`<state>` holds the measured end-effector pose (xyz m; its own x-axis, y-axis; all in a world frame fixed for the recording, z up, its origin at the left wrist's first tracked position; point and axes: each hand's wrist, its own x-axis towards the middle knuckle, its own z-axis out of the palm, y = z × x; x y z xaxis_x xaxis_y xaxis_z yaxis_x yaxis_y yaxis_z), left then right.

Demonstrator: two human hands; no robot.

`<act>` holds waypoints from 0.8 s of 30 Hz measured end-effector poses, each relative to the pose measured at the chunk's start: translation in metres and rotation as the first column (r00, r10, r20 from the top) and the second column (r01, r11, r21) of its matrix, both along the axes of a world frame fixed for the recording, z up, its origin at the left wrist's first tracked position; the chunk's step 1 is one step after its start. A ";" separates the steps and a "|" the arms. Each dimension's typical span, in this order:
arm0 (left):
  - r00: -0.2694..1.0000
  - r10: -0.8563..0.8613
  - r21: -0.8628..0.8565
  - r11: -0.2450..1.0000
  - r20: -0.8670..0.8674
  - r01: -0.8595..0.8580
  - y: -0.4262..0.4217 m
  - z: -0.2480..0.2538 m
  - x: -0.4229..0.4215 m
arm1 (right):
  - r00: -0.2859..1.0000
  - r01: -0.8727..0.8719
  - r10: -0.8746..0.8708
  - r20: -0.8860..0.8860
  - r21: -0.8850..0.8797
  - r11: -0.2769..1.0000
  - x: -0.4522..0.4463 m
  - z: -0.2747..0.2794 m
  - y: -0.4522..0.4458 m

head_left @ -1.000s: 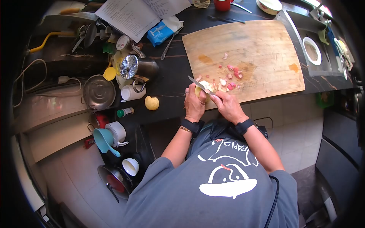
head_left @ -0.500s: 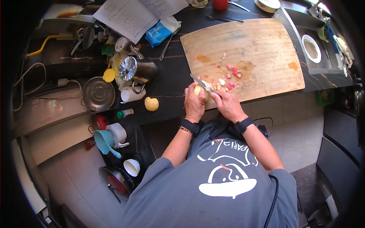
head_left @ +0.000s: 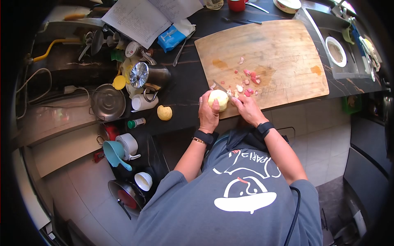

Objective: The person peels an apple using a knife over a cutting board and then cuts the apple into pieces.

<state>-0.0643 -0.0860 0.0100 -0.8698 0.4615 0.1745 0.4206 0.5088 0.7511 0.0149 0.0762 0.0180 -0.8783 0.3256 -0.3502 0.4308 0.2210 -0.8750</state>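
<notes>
My left hand (head_left: 208, 115) is wrapped round a pale, peeled apple (head_left: 218, 98) above the near left edge of the wooden cutting board (head_left: 283, 53). In my right hand (head_left: 248, 110) is a knife (head_left: 220, 87), its blade pointing left just beyond the apple. Small red and whitish peel scraps (head_left: 253, 77) lie scattered on the board in front of my hands. Another peeled, yellowish apple (head_left: 164, 113) rests on the dark counter, left of my left hand.
A moka pot (head_left: 158, 77), a white mug (head_left: 141, 102) and a green-capped jar (head_left: 136, 123) stand to the left. Behind are an open paper booklet (head_left: 137, 22), a blue packet (head_left: 171, 39) and a red mug (head_left: 237, 5). The sink (head_left: 349, 76) is at right.
The apple has turned in my left hand, showing more of its pale, peeled face. The knife has shifted slightly to the right, and my right hand has moved slightly down and right.
</notes>
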 end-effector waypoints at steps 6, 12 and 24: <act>0.981 0.088 0.048 0.994 0.171 -0.097 0.005 0.002 0.000 | 0.987 0.002 -0.003 -0.163 -0.002 1.000 0.007 0.020 -0.013; 0.973 0.162 0.038 0.985 0.163 -0.171 0.008 -0.004 0.002 | 0.987 0.033 -0.034 -0.158 -0.009 0.999 0.010 0.010 -0.016; 0.978 0.136 0.057 0.988 0.160 -0.147 0.009 0.000 0.002 | 0.984 0.007 -0.011 -0.180 -0.021 1.000 0.007 0.018 -0.017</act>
<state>-0.0622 -0.0770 0.0104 -0.9443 0.3238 0.0589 0.2237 0.5003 0.8365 0.0221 0.0593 0.0358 -0.9247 0.3282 -0.1927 0.2672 0.1992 -0.9428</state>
